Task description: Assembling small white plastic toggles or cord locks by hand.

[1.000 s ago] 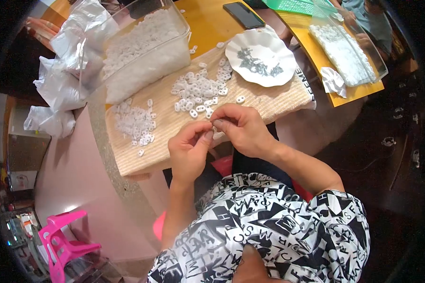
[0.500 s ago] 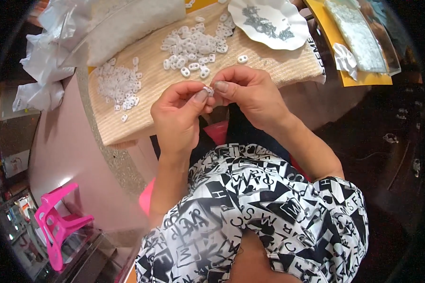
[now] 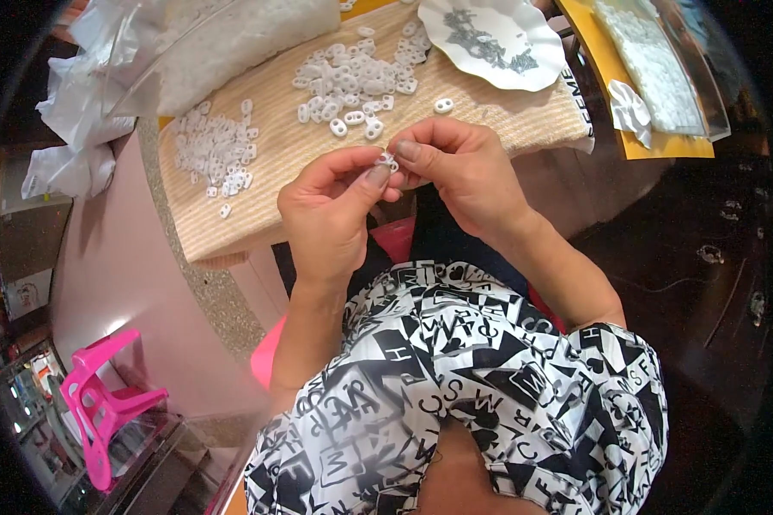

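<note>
head view: one small white plastic piece [image 3: 389,161] is in the person's hands, nearer the person than the white scalloped dish [image 3: 539,77] and left of it. it seems partway worked, though it is too small to tell whether it is complete. much appears left: a heap of glossy white two-holed pieces [image 3: 348,81] lies left of the dish, a heap of smaller whitish pieces [image 3: 217,146] farther left, and thin grey slivers [image 3: 494,45] inside it. which heap, if either, is finished, i cannot tell.

the forearms [image 3: 312,335] slant inward so that the hands meet below and left of the dish. the left hand [image 3: 325,210] pinches the piece between thumb and index fingers; the right hand [image 3: 471,178] has thumb and index fingers closed at its other edge, with any sliver there hidden.
</note>
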Motion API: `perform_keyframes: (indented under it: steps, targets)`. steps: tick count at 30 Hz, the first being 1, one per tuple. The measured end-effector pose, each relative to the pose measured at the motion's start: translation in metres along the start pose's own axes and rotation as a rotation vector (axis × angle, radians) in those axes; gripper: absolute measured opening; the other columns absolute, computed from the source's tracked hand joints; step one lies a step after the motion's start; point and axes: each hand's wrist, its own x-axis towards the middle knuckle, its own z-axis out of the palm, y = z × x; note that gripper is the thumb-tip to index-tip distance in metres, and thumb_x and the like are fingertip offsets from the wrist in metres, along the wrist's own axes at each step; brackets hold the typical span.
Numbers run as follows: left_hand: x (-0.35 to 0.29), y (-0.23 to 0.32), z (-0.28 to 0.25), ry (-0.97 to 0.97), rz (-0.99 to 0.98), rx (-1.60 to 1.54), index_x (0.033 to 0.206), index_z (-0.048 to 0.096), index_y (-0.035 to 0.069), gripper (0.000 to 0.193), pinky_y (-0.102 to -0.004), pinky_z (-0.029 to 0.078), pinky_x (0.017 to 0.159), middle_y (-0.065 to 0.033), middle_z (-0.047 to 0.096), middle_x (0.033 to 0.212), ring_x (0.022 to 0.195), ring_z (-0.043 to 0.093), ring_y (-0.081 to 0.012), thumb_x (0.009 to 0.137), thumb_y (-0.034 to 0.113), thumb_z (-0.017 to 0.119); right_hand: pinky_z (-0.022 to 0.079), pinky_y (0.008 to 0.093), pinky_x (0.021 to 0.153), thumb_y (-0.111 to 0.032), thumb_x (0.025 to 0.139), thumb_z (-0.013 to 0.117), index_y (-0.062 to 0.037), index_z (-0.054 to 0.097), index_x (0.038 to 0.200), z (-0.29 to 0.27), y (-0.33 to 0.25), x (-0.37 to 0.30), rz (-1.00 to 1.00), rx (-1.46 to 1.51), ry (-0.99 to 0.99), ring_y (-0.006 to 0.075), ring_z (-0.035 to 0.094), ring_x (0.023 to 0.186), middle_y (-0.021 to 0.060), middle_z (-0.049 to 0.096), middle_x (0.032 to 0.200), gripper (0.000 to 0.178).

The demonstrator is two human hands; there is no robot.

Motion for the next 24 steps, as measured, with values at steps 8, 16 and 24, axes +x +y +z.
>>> perform_keyframes:
  steps: [8,16,24]
  targets:
    - [-0.002,0.0,0.002,0.028,0.022,0.058,0.088,0.058,-0.008,0.013,-0.0234,0.051,0.058,-0.0119,0.061,0.077,0.066,0.06,-0.0148,0.075,-0.004,0.06,0.049,0.0228,0.058,-0.004,0.081,0.055,0.0057,0.058,0.084,0.003,-0.001,-0.002,-0.05,-0.106,0.029,0.0111,0.058,0.062,0.0071,0.06,0.071,0.011]
    - [-0.005,0.001,0.006,0.033,0.083,0.202,0.084,0.059,-0.006,0.009,-0.0218,0.05,0.056,-0.0102,0.061,0.075,0.064,0.059,-0.0123,0.075,-0.004,0.06,0.048,0.0222,0.056,-0.003,0.08,0.055,0.0047,0.058,0.08,0.004,0.001,-0.005,-0.136,-0.275,0.061,0.0102,0.058,0.062,0.0064,0.06,0.069,0.008]
    - [-0.006,-0.005,0.004,0.07,0.171,0.3,0.078,0.059,-0.005,0.003,-0.0212,0.05,0.055,-0.0095,0.061,0.074,0.062,0.059,-0.012,0.075,-0.006,0.06,0.048,0.0219,0.054,-0.002,0.08,0.055,0.005,0.058,0.079,0.01,0.01,-0.006,-0.196,-0.316,0.091,0.0102,0.057,0.059,0.0071,0.06,0.069,0.008]
